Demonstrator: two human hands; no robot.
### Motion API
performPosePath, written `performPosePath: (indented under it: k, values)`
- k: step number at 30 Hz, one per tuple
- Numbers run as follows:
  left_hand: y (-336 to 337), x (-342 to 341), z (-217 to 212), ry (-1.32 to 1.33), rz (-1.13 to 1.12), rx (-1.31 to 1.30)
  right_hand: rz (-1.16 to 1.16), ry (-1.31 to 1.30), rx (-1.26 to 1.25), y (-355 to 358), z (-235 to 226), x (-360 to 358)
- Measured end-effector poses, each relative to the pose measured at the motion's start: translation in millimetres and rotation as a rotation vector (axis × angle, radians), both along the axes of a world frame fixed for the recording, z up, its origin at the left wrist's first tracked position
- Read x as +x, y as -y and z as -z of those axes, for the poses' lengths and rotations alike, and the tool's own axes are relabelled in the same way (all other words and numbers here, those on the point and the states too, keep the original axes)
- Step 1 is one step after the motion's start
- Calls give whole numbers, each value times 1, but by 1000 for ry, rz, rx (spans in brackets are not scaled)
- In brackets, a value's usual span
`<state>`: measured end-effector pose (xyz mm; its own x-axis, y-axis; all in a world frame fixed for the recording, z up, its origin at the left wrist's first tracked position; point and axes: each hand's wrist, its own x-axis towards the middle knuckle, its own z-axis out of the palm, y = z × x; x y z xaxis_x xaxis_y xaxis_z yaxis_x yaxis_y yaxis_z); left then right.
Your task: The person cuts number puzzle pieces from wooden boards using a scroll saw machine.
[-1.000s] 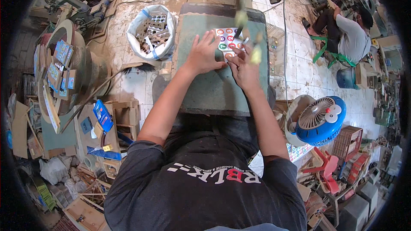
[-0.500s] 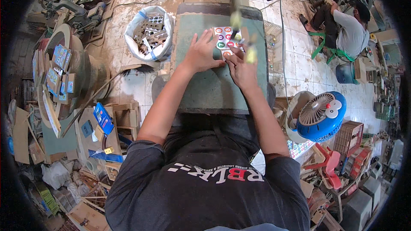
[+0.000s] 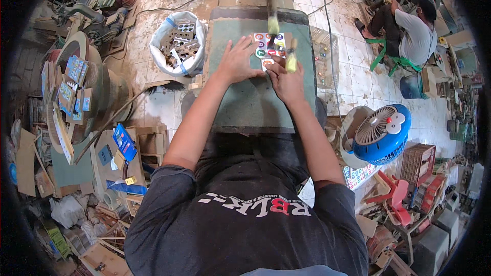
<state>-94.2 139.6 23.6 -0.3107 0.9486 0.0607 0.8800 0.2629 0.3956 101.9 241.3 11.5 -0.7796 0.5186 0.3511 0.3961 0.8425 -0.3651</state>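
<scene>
A thin board printed with rows of coloured circles (image 3: 262,44) lies on the green machine table (image 3: 245,110), under a blade holder with yellow-tipped parts (image 3: 291,63). My left hand (image 3: 238,63) is spread flat at the board's left side, its fingertips touching the edge and its thumb pointing toward the near corner. At the near right part of the board, my right hand (image 3: 287,83) has its fingers bent and pressed onto it, gripping that corner. The fingers and the yellow-tipped parts hide the board's right portion. The blade itself is too small to make out.
Left of the table stands a white sack (image 3: 155,46) of cut-out boards, with a brush (image 3: 163,86) nearby. A crate (image 3: 327,51) is at the right, and a blue fan (image 3: 381,140) nearer me. Another person (image 3: 417,36) sits at the far right.
The board and my right hand have shifted slightly left and toward me under the yellow-tipped parts. My left hand stays spread at its left edge. The whole view has tilted a little.
</scene>
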Motion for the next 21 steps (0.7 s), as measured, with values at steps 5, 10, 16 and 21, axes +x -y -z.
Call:
performPosePath:
  k: [5, 10, 16, 21]
  values:
    - [2, 5, -5, 33, -45, -35, -83, -54, -14, -8, -1, 4]
    - [-2, 0, -6, 18, 32, -82, 59, -33, 51, 15, -1, 3]
    - [-11, -14, -10, -1, 177, -161, 199, -5, 47, 36, -8, -2]
    - [-16, -17, -16, 3, 249, -218, 276, 41, 67, 46, -4, -4]
